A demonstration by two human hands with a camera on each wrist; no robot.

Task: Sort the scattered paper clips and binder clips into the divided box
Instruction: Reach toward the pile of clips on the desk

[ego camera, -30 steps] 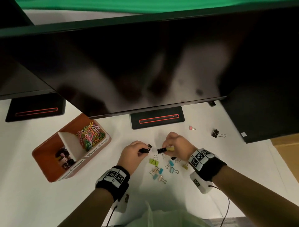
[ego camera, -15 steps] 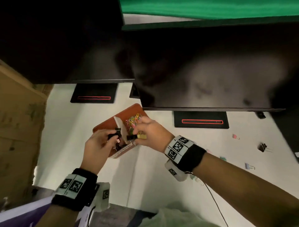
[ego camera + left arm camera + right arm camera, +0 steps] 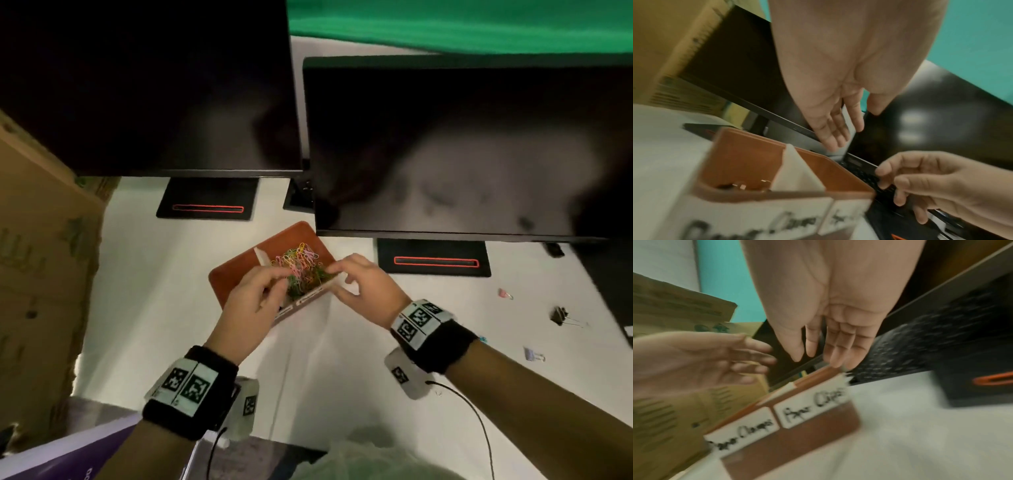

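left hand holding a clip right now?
No. In the left wrist view the left hand hangs over the box with fingers straight and nothing between them.

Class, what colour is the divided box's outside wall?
Brown, seen best in the right wrist view: box.

Head camera looks down from above onto the desk (image 3: 164, 274), while both wrist cameras look close along the palms, all three sharing the box (image 3: 239, 270).
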